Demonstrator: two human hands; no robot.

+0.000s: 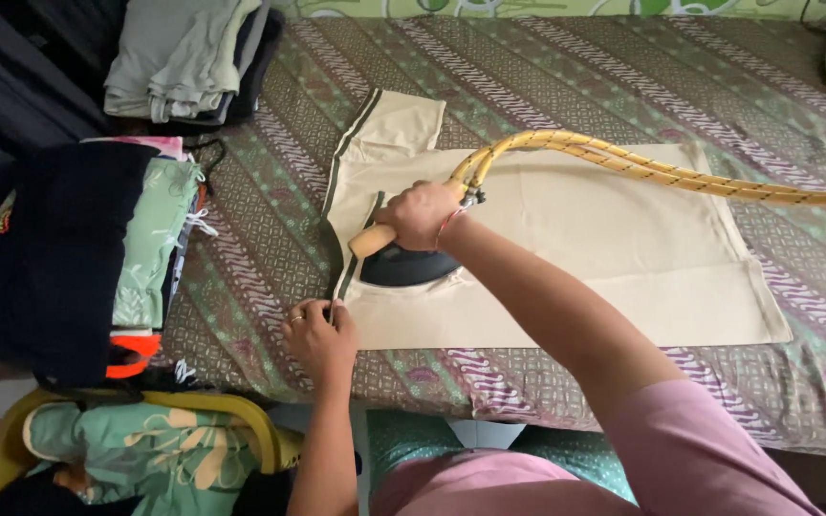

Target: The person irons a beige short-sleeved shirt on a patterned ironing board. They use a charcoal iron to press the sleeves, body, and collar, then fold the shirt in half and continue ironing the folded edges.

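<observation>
Head view, left to right: folded clothes pile [97,248] sits at the table's left edge, more [184,57] stacked top left. Your left hand [320,336] pinches the near neck edge of the beige shirt [576,248], flat on the batik cloth [623,76]. Your right hand [420,214] is clenched around the dark iron [403,268] by its wooden handle, yellow cord [642,167] trailing right. Iron is at the collar; body looks smooth, the sleeve above the iron seems left to press.
</observation>
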